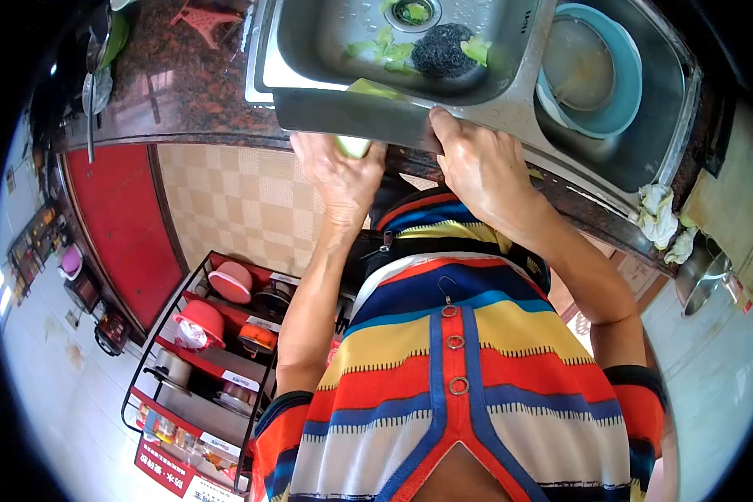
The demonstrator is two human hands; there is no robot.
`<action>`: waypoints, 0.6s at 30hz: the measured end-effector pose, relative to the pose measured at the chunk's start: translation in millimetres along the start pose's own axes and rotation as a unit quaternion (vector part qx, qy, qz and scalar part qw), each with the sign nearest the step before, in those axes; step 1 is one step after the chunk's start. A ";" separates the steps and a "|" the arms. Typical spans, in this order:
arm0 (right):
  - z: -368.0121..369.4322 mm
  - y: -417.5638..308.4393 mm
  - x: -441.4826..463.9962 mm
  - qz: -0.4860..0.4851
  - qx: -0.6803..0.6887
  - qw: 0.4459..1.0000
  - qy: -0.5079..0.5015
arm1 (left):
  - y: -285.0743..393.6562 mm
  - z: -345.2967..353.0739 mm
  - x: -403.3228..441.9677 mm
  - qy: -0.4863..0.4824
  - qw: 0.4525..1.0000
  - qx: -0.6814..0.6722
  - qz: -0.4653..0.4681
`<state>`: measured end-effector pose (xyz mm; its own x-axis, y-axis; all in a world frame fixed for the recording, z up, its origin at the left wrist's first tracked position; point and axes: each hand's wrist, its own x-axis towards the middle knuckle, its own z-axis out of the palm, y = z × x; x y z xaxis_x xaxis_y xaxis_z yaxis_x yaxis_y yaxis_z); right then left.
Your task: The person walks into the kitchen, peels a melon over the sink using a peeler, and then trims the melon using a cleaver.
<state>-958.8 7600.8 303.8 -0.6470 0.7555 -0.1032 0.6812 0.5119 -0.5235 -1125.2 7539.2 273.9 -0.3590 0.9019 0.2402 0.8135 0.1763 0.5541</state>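
Note:
My right hand point(481, 163) is closed around the handle end of a wide-bladed cleaver point(351, 117). The blade lies nearly level across the front edge of the sink. Behind and below it, my left hand point(340, 171) grips a pale green vegetable point(354, 147), whose exact kind I cannot make out. A strip of green point(373, 89) shows above the blade's upper edge. The blade hides the vegetable's middle and some left fingertips. In the steel sink point(510, 75) just beyond lie green peelings point(385, 50) and a dark, mesh-like scrubber point(442, 52).
A light-blue basin point(630, 71) with cloudy liquid stands in the right sink bowl. White crumpled cloths point(657, 213) hang at the counter's right edge. The dark red stone counter point(167, 92) extends left, and a rack point(263, 393) with pots stands below.

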 end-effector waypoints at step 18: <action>-23.7 4.8 12.6 0.044 0.023 0.993 -0.108 | -8.9 2.9 -2.9 0.001 0.999 0.036 -0.003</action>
<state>-955.6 7622.4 320.1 -0.6468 0.6888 -0.3274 0.7258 0.4241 -0.5416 -1130.0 7536.1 265.9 -0.3644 0.9003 0.2380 0.8424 0.2096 0.4965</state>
